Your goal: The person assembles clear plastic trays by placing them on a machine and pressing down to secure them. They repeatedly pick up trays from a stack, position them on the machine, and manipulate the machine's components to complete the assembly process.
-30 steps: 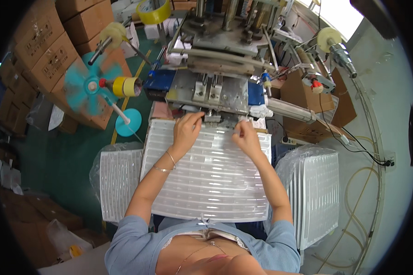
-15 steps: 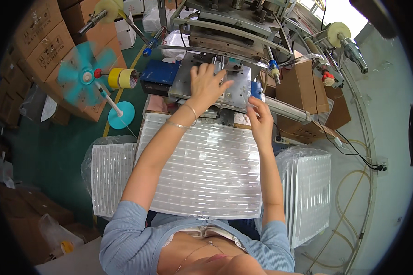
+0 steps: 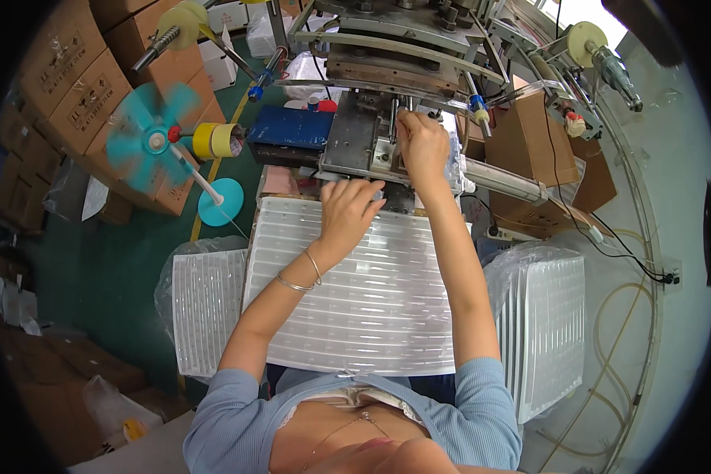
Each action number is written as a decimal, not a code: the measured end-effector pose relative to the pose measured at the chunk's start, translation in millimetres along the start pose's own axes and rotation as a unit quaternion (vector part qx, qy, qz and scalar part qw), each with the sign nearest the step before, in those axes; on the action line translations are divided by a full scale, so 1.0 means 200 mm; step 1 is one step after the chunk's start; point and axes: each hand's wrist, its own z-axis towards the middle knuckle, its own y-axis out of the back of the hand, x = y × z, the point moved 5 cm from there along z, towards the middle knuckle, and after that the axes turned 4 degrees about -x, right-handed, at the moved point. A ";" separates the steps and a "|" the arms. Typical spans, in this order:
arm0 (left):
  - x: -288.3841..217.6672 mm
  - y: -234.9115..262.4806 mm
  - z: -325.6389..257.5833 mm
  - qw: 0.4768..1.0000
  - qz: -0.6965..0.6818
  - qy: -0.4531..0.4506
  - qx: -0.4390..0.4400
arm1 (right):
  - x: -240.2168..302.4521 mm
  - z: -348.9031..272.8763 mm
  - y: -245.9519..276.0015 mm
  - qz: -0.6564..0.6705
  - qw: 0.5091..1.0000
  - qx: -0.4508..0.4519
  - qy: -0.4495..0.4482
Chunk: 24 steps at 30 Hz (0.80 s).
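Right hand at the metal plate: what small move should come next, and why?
Probably ease the right hand back toward the white ribbed tray: it is at the metal plate, close to the press, while the left hand is nearer the person. Whether the right hand holds anything is hidden.

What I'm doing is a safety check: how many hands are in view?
2: the left hand is by the white tray's far edge; the right hand is over the metal plate.
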 end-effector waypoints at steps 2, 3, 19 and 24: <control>0.00 -0.06 -0.06 0.999 -0.005 0.008 0.045 | 0.00 -0.03 0.03 0.035 0.997 -0.066 0.008; -0.01 -0.09 -0.08 0.998 -0.009 0.013 0.066 | 0.00 -0.04 0.05 0.051 0.994 -0.098 0.013; 0.04 -0.40 -0.34 0.974 0.078 -0.098 0.188 | -0.12 -0.92 0.07 -0.058 0.935 0.319 0.144; 0.05 -0.31 -0.30 0.989 0.035 -0.055 0.134 | -0.18 -0.88 0.05 0.025 0.941 0.333 0.046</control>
